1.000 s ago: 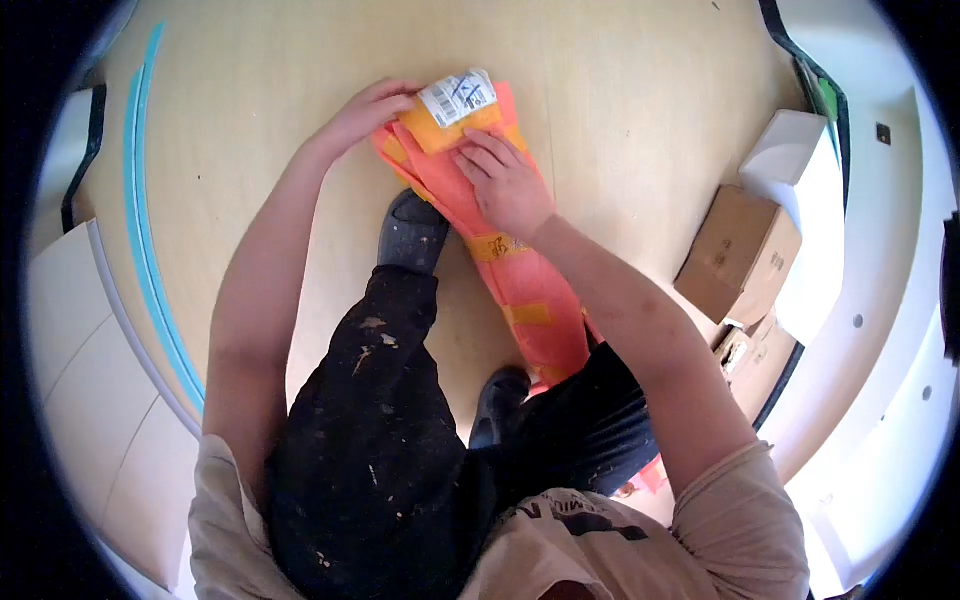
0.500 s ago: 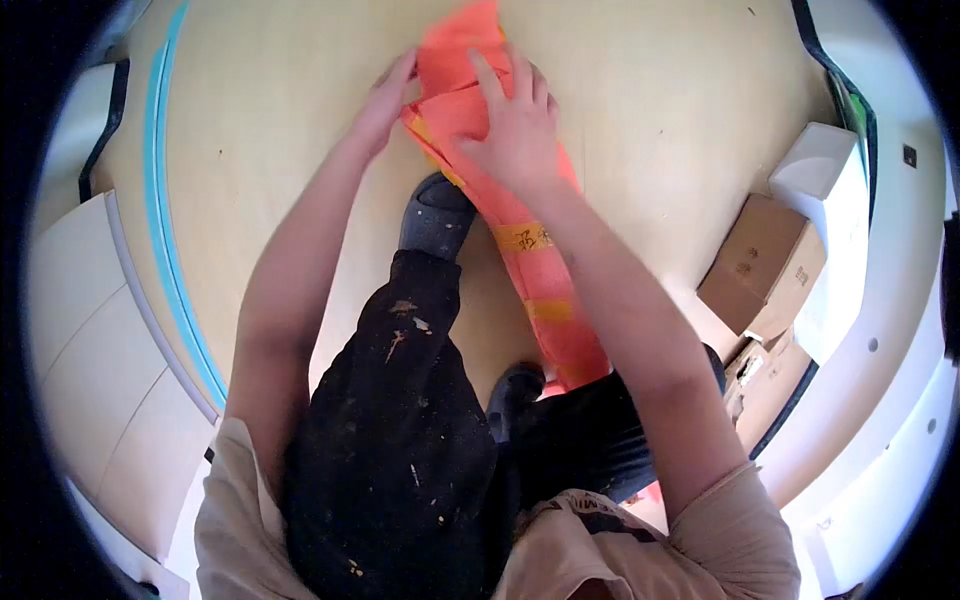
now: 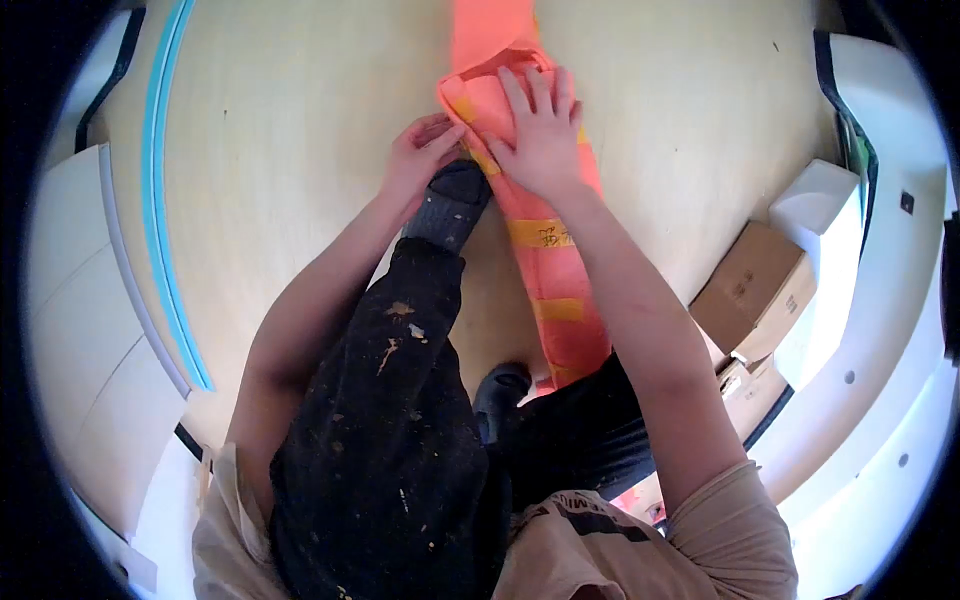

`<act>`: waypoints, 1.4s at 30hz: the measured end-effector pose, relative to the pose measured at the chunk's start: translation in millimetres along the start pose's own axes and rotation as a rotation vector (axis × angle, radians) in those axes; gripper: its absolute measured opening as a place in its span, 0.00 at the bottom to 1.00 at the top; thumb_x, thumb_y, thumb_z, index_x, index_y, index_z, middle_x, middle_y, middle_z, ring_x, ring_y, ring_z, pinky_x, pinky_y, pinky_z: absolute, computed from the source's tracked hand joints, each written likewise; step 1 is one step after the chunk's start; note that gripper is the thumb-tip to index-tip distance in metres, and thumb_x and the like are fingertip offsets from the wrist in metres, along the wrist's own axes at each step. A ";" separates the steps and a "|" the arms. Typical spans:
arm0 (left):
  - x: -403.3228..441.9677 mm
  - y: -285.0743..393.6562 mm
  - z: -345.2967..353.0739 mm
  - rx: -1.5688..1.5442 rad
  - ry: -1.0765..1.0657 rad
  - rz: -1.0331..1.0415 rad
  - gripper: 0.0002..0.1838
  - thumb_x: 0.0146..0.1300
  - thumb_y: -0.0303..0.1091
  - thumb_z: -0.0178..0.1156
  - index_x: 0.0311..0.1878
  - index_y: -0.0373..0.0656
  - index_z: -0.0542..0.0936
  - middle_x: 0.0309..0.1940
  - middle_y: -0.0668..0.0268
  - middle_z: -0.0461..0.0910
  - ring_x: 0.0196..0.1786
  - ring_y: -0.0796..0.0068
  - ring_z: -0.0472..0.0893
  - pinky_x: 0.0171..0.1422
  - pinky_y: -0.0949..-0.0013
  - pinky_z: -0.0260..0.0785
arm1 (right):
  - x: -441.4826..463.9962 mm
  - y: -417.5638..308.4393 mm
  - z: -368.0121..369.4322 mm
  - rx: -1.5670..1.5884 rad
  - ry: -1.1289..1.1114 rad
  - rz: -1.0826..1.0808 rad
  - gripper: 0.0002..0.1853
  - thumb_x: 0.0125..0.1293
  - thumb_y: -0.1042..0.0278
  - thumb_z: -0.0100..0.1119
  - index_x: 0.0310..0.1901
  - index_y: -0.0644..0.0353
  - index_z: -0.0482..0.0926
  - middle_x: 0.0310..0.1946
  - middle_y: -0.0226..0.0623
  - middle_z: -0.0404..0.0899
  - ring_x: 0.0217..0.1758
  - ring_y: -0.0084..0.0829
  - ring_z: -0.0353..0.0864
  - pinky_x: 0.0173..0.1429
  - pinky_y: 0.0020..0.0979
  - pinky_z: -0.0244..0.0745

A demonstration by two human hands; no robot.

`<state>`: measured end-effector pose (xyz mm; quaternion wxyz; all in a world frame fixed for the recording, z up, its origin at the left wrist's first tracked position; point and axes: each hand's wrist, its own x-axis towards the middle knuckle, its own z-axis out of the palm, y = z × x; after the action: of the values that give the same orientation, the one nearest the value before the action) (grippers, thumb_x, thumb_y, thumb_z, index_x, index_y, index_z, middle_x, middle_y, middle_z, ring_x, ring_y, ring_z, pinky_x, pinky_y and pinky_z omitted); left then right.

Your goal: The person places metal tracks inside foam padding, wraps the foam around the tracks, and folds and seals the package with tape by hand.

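Note:
A long bundle in orange-pink wrapping (image 3: pixel 568 270) lies lengthwise on the floor, with strips of yellow tape (image 3: pixel 560 309) across it; one strip bears dark handwriting. At the far end the wrapping stands open, and a loose orange flap (image 3: pixel 490 28) extends beyond it. My right hand (image 3: pixel 543 140) rests flat on the bundle near that open end, fingers spread. On the bundle's left edge, my left hand (image 3: pixel 422 165) has thumb and fingers closed at the wrapping's side; its fingertips are partly hidden. Below it, my dark shoe (image 3: pixel 455 190) is against the bundle's left side.
Pale wood-look floor (image 3: pixel 300 150) surrounds the bundle. A cardboard box (image 3: pixel 752 278) and a white block-like piece (image 3: pixel 815 195) stand at right. Along the left runs a light-blue strip (image 3: pixel 155 200) beside white panels (image 3: pixel 75 270). My other shoe (image 3: pixel 500 395) is near the bundle's lower end.
My left hand has come down from the flap to the bundle's left edge and closed there. The loose flap now lies stretched away, uncovering the open end. My right hand has shifted slightly right.

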<state>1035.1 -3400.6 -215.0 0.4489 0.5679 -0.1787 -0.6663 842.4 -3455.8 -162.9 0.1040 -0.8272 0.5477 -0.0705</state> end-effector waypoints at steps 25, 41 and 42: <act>9.0 -11.6 -25.4 0.452 -0.156 -0.122 0.11 0.80 0.34 0.54 0.55 0.43 0.81 0.47 0.70 0.85 0.48 0.78 0.83 0.51 0.73 0.76 | 20.3 -61.0 -7.7 -0.182 -0.077 0.224 0.46 0.53 0.34 0.74 0.69 0.49 0.71 0.76 0.48 0.63 0.84 0.63 0.46 0.73 0.77 0.54; -19.0 0.0 27.8 0.013 -0.182 0.013 0.16 0.81 0.33 0.54 0.63 0.36 0.79 0.58 0.63 0.83 0.62 0.67 0.82 0.72 0.63 0.73 | 56.2 4.5 -38.6 0.118 -0.114 0.246 0.37 0.53 0.39 0.76 0.58 0.57 0.85 0.54 0.44 0.86 0.64 0.47 0.80 0.63 0.51 0.80; -20.7 -1.5 30.4 -0.110 -0.214 0.012 0.16 0.81 0.33 0.53 0.63 0.36 0.79 0.58 0.63 0.82 0.62 0.67 0.82 0.73 0.63 0.72 | 58.1 15.6 -46.8 0.285 -0.136 0.212 0.33 0.54 0.43 0.77 0.55 0.58 0.86 0.46 0.40 0.88 0.52 0.40 0.85 0.56 0.42 0.82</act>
<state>1005.7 -3391.5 -195.0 0.4619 0.4671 -0.1922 -0.7291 840.3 -3519.6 -121.4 0.2638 -0.7446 0.6079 -0.0800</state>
